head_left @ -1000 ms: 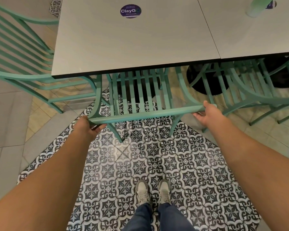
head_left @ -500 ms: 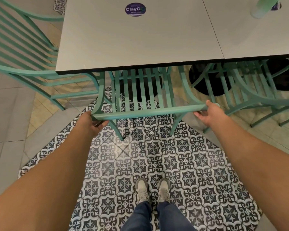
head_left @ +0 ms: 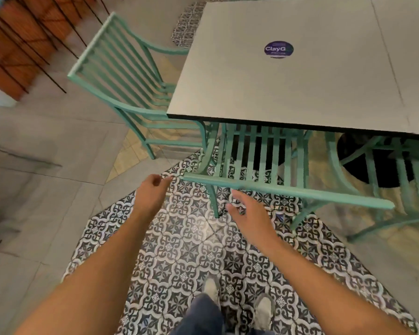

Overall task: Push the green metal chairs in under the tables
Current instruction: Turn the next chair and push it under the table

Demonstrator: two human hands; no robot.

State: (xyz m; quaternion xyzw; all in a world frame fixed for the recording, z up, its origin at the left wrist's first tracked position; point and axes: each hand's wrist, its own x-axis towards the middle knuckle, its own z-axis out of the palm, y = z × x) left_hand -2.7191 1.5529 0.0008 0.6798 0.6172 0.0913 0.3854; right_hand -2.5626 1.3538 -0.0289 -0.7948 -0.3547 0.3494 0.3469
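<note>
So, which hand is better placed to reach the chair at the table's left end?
Probably the left hand. It holds nothing and hangs nearer the end chair. The right hand, also free, sits below the near chair's top rail.

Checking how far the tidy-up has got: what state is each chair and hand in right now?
Front chair: seat under the table, nobody holding it.
Side chair: at the table's end, seat partly under.
Right chair: partly under.
Left hand: free, loosely curled.
Right hand: free, fingers relaxed.

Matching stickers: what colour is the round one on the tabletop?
Dark purple round sticker with white lettering; head view.
</note>
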